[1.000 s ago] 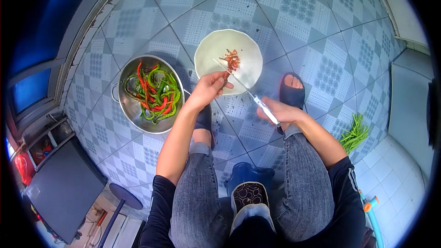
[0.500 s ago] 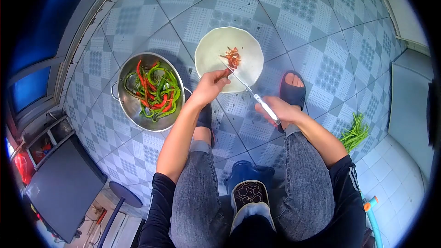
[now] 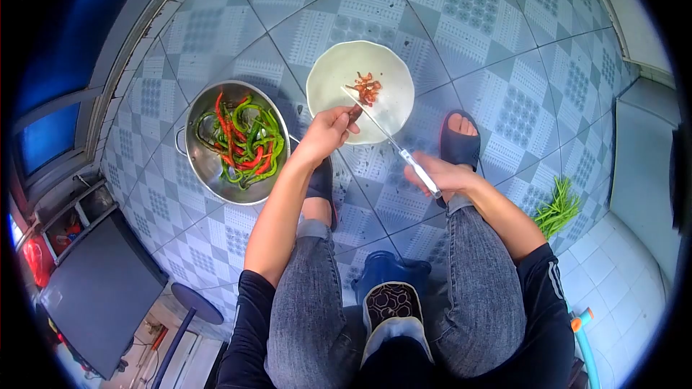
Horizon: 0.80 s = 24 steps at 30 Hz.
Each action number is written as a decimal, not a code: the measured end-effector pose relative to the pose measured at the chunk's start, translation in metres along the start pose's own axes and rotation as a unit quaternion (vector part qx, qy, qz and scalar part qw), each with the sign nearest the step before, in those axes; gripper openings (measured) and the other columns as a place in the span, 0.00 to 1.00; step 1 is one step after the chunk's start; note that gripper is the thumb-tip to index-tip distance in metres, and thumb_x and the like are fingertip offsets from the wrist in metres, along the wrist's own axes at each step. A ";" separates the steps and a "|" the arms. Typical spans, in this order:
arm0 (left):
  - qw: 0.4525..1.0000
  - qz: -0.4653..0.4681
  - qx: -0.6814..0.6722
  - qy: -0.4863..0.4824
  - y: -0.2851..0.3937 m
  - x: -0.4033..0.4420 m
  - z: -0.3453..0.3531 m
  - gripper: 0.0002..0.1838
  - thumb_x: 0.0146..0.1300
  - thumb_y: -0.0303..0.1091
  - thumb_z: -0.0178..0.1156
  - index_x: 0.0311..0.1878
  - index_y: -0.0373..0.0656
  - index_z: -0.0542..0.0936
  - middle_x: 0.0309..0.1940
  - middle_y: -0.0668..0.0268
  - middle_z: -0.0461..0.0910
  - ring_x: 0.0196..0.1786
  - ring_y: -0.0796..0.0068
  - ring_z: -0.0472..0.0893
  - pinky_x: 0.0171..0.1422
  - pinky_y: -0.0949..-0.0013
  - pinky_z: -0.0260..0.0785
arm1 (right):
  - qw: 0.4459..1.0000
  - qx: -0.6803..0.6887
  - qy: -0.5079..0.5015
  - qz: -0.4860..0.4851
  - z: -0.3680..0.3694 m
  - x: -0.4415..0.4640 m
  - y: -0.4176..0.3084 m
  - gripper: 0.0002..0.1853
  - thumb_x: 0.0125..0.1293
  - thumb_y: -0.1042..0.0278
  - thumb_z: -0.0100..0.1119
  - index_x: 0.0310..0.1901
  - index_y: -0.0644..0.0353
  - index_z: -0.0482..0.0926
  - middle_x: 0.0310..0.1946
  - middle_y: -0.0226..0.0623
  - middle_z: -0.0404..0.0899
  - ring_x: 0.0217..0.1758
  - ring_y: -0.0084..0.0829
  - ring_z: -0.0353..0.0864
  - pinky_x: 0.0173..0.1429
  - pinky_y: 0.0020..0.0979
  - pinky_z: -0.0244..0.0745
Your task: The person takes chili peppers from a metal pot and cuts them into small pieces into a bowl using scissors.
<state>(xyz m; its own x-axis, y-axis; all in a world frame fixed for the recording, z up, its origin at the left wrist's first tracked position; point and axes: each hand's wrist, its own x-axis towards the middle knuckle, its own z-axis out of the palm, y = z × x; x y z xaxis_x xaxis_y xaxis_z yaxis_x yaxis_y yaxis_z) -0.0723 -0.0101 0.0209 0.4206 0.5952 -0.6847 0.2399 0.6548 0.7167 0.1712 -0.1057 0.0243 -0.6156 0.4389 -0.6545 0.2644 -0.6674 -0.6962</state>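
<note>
My left hand (image 3: 330,132) pinches a small dark reddish piece of food (image 3: 354,111) over the near edge of a cream plate (image 3: 393,112). Small reddish-brown bits (image 3: 367,89) lie in a heap on the plate. My right hand (image 3: 441,173) is closed around the white handle of scissors (image 3: 419,171), whose blades reach up-left over the plate and meet the piece at my left fingertips. To the left, a steel pan (image 3: 209,176) holds red and green chili peppers (image 3: 245,145).
Green stalks (image 3: 557,209) lie on the tiled floor at the right. Black sandals (image 3: 459,145) are on my feet beside the plate. A blue object (image 3: 375,268) is between my legs. A dark cabinet (image 3: 104,292) stands at the lower left.
The scissor blades have closed together and shifted slightly around the piece in my left hand. Both hands have stayed in nearly the same place.
</note>
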 end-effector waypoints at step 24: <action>0.999 -0.018 0.002 -0.034 -0.004 0.002 0.003 0.15 0.66 0.29 0.44 0.54 0.31 0.68 0.30 0.68 0.71 0.22 0.87 0.60 0.23 0.83 0.52 | 0.998 0.039 0.056 0.013 0.004 0.008 0.002 0.24 0.61 0.45 0.53 0.23 0.61 0.68 0.12 0.30 0.68 0.12 0.20 0.68 0.14 0.23 0.61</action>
<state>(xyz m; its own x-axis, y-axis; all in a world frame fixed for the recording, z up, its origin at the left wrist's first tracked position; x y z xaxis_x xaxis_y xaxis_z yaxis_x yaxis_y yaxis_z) -0.0703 -0.0133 0.0169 0.4702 0.5373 -0.7002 0.2603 0.6736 0.6917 0.1641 -0.1057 0.0184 -0.5210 0.4824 -0.7042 0.2187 -0.7220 -0.6564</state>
